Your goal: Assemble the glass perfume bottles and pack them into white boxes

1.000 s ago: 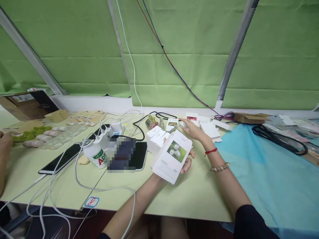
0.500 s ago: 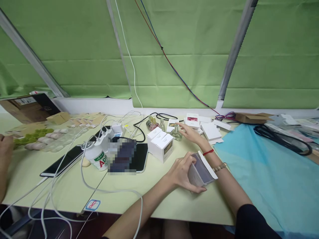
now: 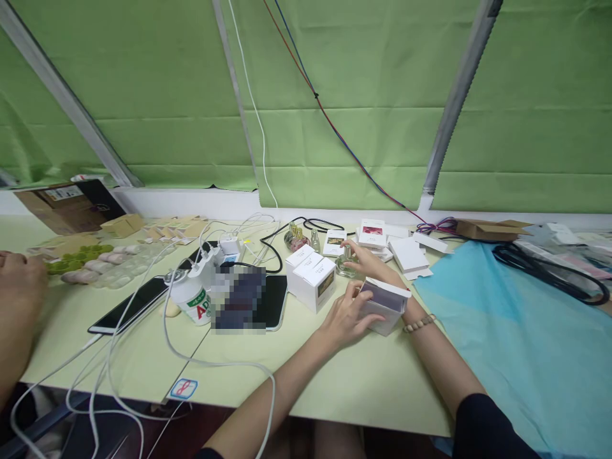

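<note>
In my left hand (image 3: 348,319) is an open white box (image 3: 386,312), tipped so that its grey inside faces up. My fingers and thumb press its sides just above the table. Beyond it, my right hand (image 3: 367,262) has its fingers closed round the top of a clear glass perfume bottle (image 3: 345,266) that stands on the table. Left of this bottle are closed white boxes (image 3: 313,280) with small pictures on them. Behind them stand several more perfume bottles (image 3: 297,239), some with gold-coloured tops.
White cartons (image 3: 408,255) lie behind my right hand. On the left are a phone (image 3: 275,303), a white bottle (image 3: 194,303), a tablet (image 3: 127,306) and loose white cables. Another person's hand (image 3: 21,287) is at the far left. Blue sheeting (image 3: 502,331) covers the right side.
My left hand has raised the open box slightly and turned it more upright. My right fingers have closed in on the perfume bottle's top. The view has shifted a little.
</note>
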`<act>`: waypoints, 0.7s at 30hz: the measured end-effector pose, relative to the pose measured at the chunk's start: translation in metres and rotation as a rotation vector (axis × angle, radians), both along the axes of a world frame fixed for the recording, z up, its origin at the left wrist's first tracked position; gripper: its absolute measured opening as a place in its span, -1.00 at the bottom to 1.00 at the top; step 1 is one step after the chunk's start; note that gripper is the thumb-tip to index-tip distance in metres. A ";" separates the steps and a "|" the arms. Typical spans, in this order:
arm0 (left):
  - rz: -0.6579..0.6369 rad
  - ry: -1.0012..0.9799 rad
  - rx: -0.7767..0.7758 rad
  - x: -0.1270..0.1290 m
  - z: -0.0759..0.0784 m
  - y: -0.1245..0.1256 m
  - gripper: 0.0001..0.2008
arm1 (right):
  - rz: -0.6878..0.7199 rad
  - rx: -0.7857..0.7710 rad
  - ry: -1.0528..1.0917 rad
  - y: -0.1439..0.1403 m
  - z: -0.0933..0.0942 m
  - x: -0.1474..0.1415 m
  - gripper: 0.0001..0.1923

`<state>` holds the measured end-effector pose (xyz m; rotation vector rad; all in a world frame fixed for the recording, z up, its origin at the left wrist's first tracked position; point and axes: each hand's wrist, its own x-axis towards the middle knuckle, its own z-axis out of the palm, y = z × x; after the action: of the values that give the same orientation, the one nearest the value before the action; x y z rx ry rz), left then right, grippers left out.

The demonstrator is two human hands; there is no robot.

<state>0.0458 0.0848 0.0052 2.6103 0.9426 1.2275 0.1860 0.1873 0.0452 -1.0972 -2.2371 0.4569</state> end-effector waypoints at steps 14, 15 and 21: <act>0.259 -0.016 -0.305 0.000 0.001 0.002 -0.69 | -0.109 0.053 0.151 -0.075 0.114 0.055 -0.63; 0.251 -0.029 -0.321 0.000 0.000 0.003 -0.69 | -0.062 0.009 0.168 -0.082 0.118 0.054 -0.63; 0.239 -0.100 -0.310 0.001 -0.004 0.007 -0.64 | 0.157 -0.190 0.083 -0.096 0.125 0.036 -0.68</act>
<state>0.0468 0.0916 0.0012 2.2287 1.3348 1.1389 0.2218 0.0917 0.1701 -0.9792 -2.2510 0.7807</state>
